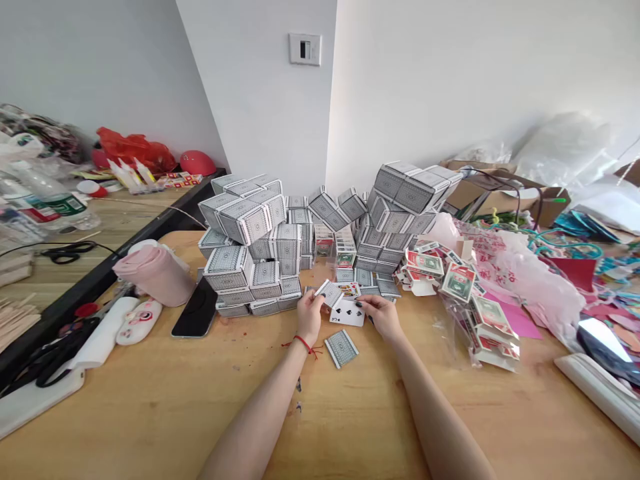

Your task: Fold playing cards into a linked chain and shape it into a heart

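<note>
My left hand [311, 313] is closed on a folded playing card [330, 294], its grey patterned back facing up. Pinched at its right edge, a face-up three of spades [346, 313] is in my right hand [381, 313]. The two cards touch or overlap between my hands. Nearer to me, a grey-backed card with folded edges [342, 349] lies on the table. Beyond my hands, blocks made of folded cards are piled in a left stack [245, 213] and a right stack [400, 213]. More face-up cards [349, 289] show just behind my fingers.
Opened card boxes [493, 320] and plastic bags [520, 260] crowd the right side. To the left are a black phone [195, 310], a pink roll [155, 273] and a white mouse-like object [140, 321]. A wall [270, 100] rises behind the table [200, 413].
</note>
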Demonstrator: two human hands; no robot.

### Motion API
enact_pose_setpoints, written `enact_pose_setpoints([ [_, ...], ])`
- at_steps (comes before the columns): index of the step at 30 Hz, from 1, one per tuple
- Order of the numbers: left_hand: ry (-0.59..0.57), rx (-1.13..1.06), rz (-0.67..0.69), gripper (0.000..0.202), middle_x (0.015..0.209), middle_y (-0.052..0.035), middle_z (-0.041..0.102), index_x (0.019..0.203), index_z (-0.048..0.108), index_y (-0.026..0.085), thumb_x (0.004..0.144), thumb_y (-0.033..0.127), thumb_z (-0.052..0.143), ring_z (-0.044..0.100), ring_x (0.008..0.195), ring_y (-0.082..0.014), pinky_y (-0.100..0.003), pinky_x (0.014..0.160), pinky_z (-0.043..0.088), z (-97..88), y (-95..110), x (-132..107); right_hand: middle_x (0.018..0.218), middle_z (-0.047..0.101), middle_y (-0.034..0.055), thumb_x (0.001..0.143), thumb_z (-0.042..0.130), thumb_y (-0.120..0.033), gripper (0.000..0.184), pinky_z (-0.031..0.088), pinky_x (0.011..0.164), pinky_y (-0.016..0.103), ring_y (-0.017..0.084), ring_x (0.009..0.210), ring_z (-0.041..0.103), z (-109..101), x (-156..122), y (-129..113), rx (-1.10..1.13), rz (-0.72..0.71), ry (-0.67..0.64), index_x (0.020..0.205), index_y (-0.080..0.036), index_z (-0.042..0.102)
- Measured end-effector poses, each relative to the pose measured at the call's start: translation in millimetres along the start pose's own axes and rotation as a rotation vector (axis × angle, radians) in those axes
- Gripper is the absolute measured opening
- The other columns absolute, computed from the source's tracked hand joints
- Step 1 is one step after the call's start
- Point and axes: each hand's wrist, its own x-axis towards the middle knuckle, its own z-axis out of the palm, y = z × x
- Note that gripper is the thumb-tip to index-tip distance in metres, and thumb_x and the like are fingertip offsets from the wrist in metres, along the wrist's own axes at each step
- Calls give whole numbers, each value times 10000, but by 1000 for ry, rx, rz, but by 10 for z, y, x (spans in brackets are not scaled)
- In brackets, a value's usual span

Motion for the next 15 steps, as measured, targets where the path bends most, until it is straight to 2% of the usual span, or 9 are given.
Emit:
enact_pose_setpoints([
  [3, -9, -24, 31, 114, 590, 34, 522, 591, 464, 151, 638, 239, 518, 483, 545, -81, -188, 510, 392, 5, -22, 8, 666, 611, 29, 639, 623, -417, 280, 348, 467, 226, 113, 528, 471, 10, 3, 3, -41, -43, -67, 737, -156, 646],
  [7, -19, -115, 2, 149, 606, 28, 524, 577, 427, 156, 654, 238, 525, 511, 592, -94, -207, 563, 401, 5, -61, 26, 630, 558, -1, 700, 563, -402, 251, 340, 479, 221, 99, 516, 433, 0, -1, 5, -91, -82, -190, 745, -162, 616],
  [10, -15, -105, -18, 172, 573, 34, 504, 567, 413, 159, 658, 245, 532, 498, 561, -87, -198, 532, 374, -4, -81, 33, 593, 505, -19, 714, 547, -413, 253, 331, 474, 218, 97, 507, 408, -17, 1, 3, -106, -101, -171, 731, -163, 580],
  [15, -19, -118, -17, 238, 517, 76, 427, 592, 379, 164, 624, 233, 604, 436, 468, -50, -173, 478, 325, 9, -56, 4, 627, 509, -3, 697, 556, -458, 292, 360, 491, 231, 112, 535, 443, -32, 17, -5, -140, -133, -120, 693, -167, 576],
])
